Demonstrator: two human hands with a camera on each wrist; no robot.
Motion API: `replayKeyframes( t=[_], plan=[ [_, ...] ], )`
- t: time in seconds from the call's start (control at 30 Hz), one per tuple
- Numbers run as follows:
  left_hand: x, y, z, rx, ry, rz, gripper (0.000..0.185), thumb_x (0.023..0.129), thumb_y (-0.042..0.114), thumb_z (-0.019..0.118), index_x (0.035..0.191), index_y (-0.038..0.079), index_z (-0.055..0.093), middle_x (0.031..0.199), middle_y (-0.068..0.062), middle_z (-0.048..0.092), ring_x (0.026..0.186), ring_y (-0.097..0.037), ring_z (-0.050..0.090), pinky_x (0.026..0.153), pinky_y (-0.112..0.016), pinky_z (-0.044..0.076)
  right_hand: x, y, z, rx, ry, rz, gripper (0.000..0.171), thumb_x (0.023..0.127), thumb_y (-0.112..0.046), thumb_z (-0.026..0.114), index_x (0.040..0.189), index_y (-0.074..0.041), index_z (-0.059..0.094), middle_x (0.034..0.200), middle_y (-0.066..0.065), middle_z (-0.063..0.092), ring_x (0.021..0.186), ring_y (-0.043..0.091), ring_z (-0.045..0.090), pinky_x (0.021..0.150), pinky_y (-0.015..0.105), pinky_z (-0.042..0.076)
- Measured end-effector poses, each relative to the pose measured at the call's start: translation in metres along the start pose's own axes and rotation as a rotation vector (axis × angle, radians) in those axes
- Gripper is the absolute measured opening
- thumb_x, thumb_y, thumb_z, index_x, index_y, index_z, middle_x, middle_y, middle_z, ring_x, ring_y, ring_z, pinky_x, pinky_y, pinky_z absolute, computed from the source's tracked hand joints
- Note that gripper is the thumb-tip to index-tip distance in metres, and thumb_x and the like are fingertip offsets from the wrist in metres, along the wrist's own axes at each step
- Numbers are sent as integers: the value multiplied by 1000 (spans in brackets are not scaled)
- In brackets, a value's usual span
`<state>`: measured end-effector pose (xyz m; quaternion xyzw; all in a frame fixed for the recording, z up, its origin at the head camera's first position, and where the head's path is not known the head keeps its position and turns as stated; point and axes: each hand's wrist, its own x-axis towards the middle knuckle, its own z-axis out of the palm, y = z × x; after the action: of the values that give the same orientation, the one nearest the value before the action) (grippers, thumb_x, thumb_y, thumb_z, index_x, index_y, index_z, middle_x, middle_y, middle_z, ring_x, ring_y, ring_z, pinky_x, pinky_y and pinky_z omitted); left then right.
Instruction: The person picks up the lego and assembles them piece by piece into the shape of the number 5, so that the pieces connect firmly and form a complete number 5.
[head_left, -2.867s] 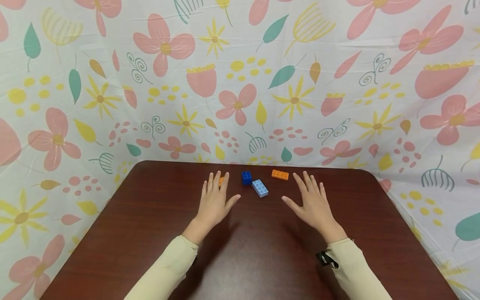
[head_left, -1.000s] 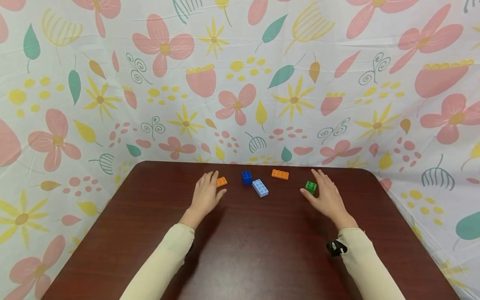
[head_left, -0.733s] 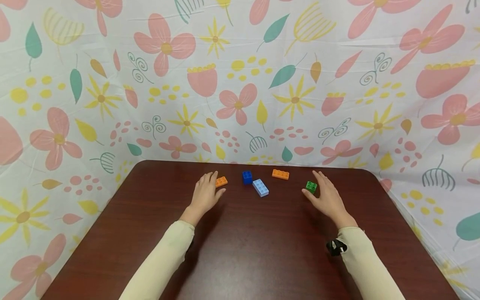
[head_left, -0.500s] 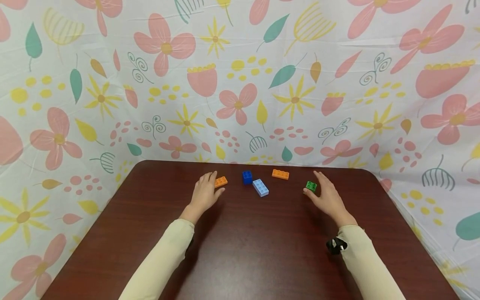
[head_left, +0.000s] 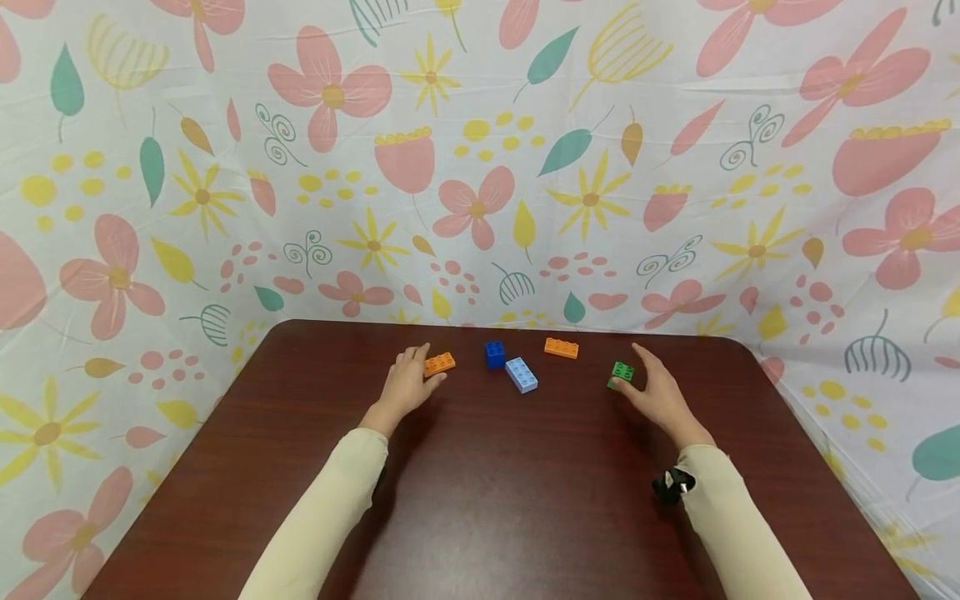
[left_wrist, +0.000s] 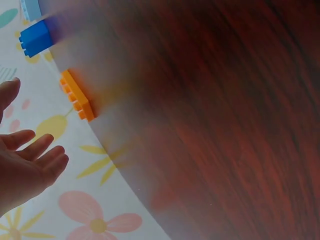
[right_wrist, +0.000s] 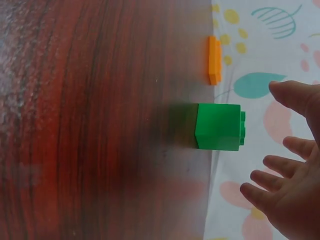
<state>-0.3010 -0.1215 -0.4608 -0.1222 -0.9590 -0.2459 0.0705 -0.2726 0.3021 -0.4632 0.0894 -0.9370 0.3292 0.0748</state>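
Observation:
My left hand [head_left: 406,383] is just left of a thin orange building brick [head_left: 440,364], its thumb and fingers apart. In the left wrist view, a gap shows between that hand [left_wrist: 30,162] and the orange brick [left_wrist: 76,96]. Over on the right, a green building brick [head_left: 622,371] stands between the thumb and fingers of my right hand [head_left: 660,396]. The thumb overlaps it in the head view, but the right wrist view shows the green brick [right_wrist: 218,127] apart from the loosely bent fingers of the hand [right_wrist: 295,185].
Between the hands lie a dark blue brick [head_left: 494,355], a light blue brick [head_left: 521,375] and a second orange brick [head_left: 562,348]. All rest on the dark brown table [head_left: 495,492]. A flower-patterned cloth [head_left: 480,275] hangs behind the table's far edge.
Both hands have moved outward from the middle, uncovering the orange brick on the left and the green brick. Lately they have shifted only slightly around these bricks, which stay put.

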Motion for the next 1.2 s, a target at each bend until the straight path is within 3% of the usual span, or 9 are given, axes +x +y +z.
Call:
replayKeyframes(
  t=[0.33,0.5,0.7,1.2],
  plan=[
    [9,-7,10,-169,-62,-112,66,92,20,67,144,-3,36,139,-26,42,126,-42,39,103,-54,37,3,8,5,43,-41,45,79,95,-28,63,151,3,16,149,34,22,133,51,26,103,65,26],
    [15,-10,12,-242,-56,-132,64,90,11,68,142,-7,37,134,-28,46,125,-42,42,102,-50,39,4,11,6,74,-45,68,79,95,-29,62,151,2,16,147,35,24,131,51,29,101,65,30],
    [19,-12,13,-340,-67,-209,65,89,7,68,143,-7,36,135,-29,47,124,-42,45,101,-48,41,6,13,7,112,-63,99,79,95,-26,62,152,1,13,148,35,22,132,51,28,101,65,30],
    [25,-27,15,-459,-90,-317,59,91,4,63,142,-7,37,136,-28,46,121,-41,48,97,-48,44,11,18,15,227,-62,134,75,94,-14,62,150,6,17,147,35,24,130,51,33,102,60,34]
  ],
)
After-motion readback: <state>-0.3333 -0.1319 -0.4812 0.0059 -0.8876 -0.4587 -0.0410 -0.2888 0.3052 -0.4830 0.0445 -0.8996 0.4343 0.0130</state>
